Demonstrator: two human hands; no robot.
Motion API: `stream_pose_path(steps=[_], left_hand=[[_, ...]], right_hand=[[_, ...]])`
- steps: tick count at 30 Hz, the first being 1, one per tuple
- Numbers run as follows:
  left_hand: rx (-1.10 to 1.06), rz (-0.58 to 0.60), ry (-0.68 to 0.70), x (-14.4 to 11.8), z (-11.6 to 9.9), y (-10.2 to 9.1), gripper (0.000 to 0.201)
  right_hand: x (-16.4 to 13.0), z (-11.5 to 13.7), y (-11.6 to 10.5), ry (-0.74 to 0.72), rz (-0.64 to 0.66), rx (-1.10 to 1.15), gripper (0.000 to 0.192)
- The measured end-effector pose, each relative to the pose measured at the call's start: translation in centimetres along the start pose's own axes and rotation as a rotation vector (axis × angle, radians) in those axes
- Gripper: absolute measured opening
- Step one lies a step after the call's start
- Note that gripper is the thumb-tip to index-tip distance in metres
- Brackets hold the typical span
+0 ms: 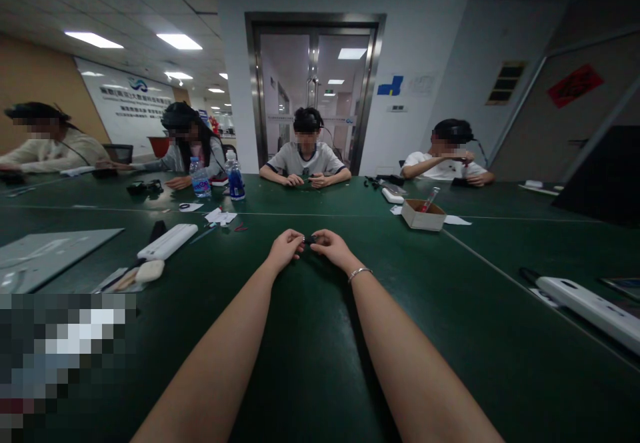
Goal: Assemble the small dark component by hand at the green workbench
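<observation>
Both my arms reach forward over a dark green table (310, 336). Between my fingertips is a small black object (309, 239), too small to tell its kind. My left hand (287, 248) pinches its left end, where a bit of it looks shiny. On the other side my right hand (334, 248) grips the right end with thumb and fingers. A silvery bracelet (360, 274) circles my right wrist. The hands are close together, just above or on the tabletop; which one I cannot tell.
Left of my hands lie a white power strip (169, 242), scraps of paper (221, 216) and a grey board (45, 253). Two bottles (235, 176) stand farther back. A small box (423, 215) and another power strip (590, 310) are to the right. Several people sit around the table.
</observation>
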State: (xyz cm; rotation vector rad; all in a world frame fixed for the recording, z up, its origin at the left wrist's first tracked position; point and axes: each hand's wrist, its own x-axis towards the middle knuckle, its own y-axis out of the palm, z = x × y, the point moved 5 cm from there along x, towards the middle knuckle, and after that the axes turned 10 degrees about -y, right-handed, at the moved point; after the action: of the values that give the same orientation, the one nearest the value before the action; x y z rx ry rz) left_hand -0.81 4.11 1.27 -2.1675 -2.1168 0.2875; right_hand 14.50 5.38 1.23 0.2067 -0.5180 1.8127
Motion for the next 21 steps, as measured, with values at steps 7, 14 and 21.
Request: stream_pose_path(steps=[7,14,21], left_hand=[[0.161,-0.059,0.021,0.11,0.32,-0.10,0.044],[0.039,-0.030,0.078,-0.03,-0.07,0.05,0.021],[0.053,0.009,0.082,0.10,-0.03,0.02,0.028]], right_hand=[[-0.02,0.55,0.01,-0.035,0.024,-0.003,0.042],[0.15,0.41,0.07,-0.045,0.056,0.029,0.043],[0.07,0.56,0.15,-0.027,0.068,0.015,0.044]])
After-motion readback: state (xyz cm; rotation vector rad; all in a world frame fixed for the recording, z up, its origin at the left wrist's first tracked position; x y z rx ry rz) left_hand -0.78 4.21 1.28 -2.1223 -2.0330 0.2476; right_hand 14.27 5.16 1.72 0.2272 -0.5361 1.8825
